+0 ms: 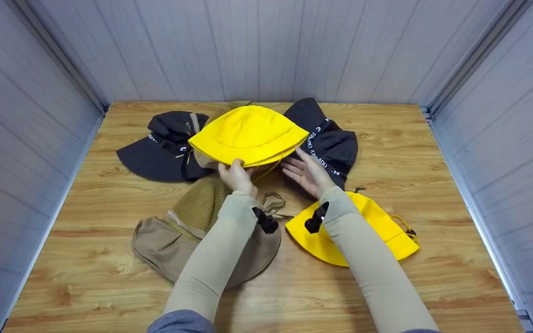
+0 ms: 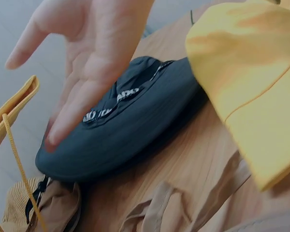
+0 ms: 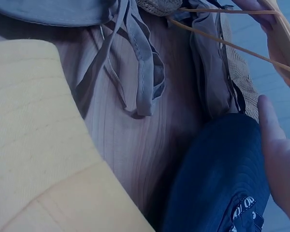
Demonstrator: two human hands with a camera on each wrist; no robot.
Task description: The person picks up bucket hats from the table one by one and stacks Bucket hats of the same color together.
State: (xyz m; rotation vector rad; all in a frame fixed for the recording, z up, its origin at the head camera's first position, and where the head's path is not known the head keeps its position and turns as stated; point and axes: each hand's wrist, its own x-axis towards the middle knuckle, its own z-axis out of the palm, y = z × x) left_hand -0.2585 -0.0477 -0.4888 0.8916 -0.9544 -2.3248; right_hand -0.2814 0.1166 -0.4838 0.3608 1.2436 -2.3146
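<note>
A yellow bucket hat (image 1: 250, 132) is held up above the other hats, its brim tilted toward me. My left hand (image 1: 238, 178) pinches the near edge of that brim, thumb on top. Beside the brim's right end is my right hand (image 1: 308, 173), fingers extended and palm turned inward; it grips nothing. The left wrist view shows this right hand (image 2: 94, 58) in front of a black hat (image 2: 130, 130). A thin yellow cord (image 3: 232, 46) hangs from the raised hat in the right wrist view.
Black hats lie at the back left (image 1: 155, 157) and back right (image 1: 336, 148). A brown hat with a mesh crown (image 1: 201, 203) lies front left, another yellow hat (image 1: 387, 226) front right. Behind the raised hat, more tan mesh (image 1: 225, 108) shows. Panel walls (image 1: 257, 51) enclose the wooden surface.
</note>
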